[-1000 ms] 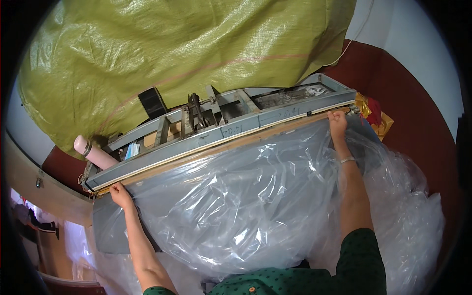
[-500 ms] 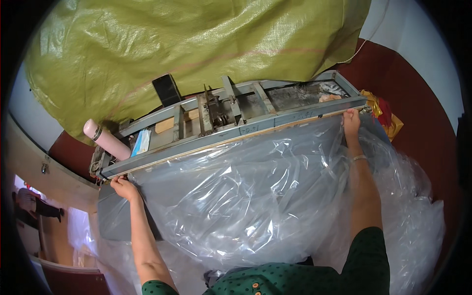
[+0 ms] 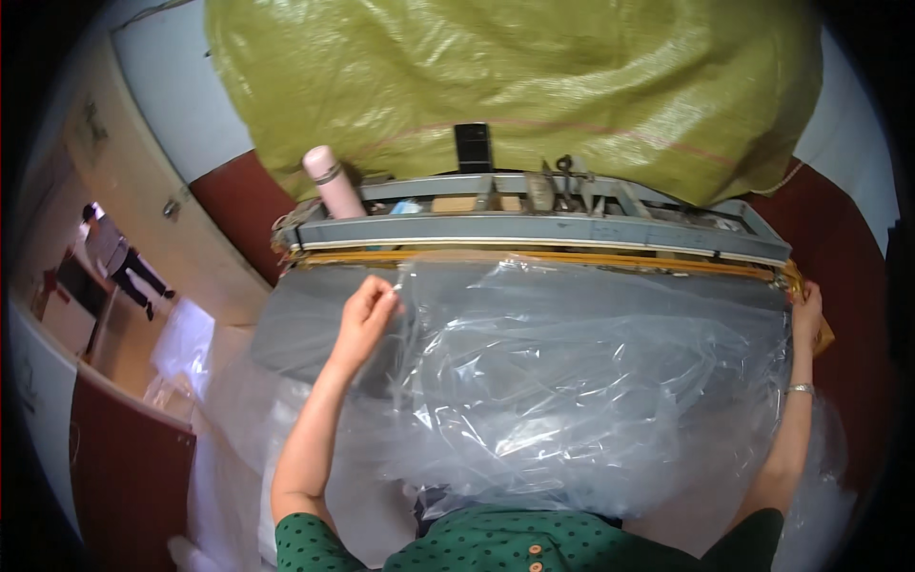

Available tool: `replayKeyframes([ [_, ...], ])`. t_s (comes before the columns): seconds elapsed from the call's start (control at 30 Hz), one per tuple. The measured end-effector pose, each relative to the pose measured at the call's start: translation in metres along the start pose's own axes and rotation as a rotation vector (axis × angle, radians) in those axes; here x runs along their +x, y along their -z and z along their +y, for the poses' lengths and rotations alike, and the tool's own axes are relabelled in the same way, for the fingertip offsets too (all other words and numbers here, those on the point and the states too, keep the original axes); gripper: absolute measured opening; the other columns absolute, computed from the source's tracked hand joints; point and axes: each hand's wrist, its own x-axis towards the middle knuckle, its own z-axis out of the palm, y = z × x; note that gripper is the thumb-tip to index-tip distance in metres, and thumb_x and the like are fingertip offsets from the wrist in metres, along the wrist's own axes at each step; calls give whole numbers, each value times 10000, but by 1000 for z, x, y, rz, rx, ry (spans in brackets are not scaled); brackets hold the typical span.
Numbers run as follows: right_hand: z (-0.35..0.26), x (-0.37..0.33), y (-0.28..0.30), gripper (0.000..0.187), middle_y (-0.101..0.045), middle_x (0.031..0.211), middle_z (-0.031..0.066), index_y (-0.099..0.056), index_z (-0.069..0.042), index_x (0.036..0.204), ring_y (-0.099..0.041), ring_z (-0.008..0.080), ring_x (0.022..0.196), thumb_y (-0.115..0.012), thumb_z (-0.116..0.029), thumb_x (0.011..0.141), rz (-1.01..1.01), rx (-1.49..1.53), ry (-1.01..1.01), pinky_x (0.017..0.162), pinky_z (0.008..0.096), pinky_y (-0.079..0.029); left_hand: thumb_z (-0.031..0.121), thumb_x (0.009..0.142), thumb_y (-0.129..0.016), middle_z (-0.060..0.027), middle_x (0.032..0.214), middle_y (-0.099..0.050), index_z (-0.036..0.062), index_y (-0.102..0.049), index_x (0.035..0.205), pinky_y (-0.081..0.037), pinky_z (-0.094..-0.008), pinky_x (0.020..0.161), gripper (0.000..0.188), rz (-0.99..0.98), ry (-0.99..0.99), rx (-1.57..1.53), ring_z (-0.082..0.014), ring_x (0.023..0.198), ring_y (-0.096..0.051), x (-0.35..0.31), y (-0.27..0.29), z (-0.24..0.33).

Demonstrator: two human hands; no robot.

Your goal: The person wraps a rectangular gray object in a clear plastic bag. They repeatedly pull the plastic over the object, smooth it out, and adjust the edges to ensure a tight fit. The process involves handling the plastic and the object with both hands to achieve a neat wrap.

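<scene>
A wide sheet of clear plastic film (image 3: pixel 562 372) lies crumpled over the grey table (image 3: pixel 310 310) and hangs down toward my body. My left hand (image 3: pixel 367 319) is raised over the table, its fingers pinched at the film's left edge. At the far right end, my right hand (image 3: pixel 808 310) is closed on the film's other edge, beside a golden-yellow wrapping. Beyond the film runs a long grey metal frame (image 3: pixel 543 232), like a sealing machine's bar. Below it shows an orange strip (image 3: pixel 457 256). The fingertips of both hands are partly hidden.
In the frame stand a pink bottle (image 3: pixel 334 183) and several metal parts; a black phone (image 3: pixel 473 148) leans behind it. Yellow-green woven sheeting (image 3: pixel 534 76) covers the back. A door (image 3: pixel 172 191) stands at left, with another person (image 3: pixel 119 253) beyond it.
The view has turned, and the frame now lies nearly level. A gap with the orange strip shows under its bar. My left hand has come off the bar, inward and nearer me.
</scene>
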Motion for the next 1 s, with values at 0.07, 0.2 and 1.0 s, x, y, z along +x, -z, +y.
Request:
replayKeyframes([
  [0.07, -77, 6, -10, 190, -621, 895, 106, -573, -22, 967, -599, 179, 823, -602, -67, 784, -107, 300, 215, 728, 304, -464, 118, 890, -528, -14, 758, -570, 48, -478, 802, -410, -208, 622, 123, -43, 12, -194, -59, 667, -475, -9, -2, 25],
  [0.2, -327, -58, -2, 208, -605, 945, 81, -604, -26, 957, -570, 183, 901, -635, -109, 769, -532, 630, 615, 808, 294, -446, 73, 860, -566, -56, 849, -582, 31, -496, 807, -433, -223, 704, 97, -85, -18, -249, -87, 770, -524, -34, 13, 52],
  [1.0, -521, -274, -74, 231, -581, 756, -31, -647, -52, 969, -466, 28, 625, -508, -221, 894, -1514, 1348, 246, 526, 172, -363, 49, 638, -684, -144, 1001, -522, 37, -480, 979, -389, -393, 834, 398, 433, -508, 663, -315, 974, -503, -33, -25, 43],
])
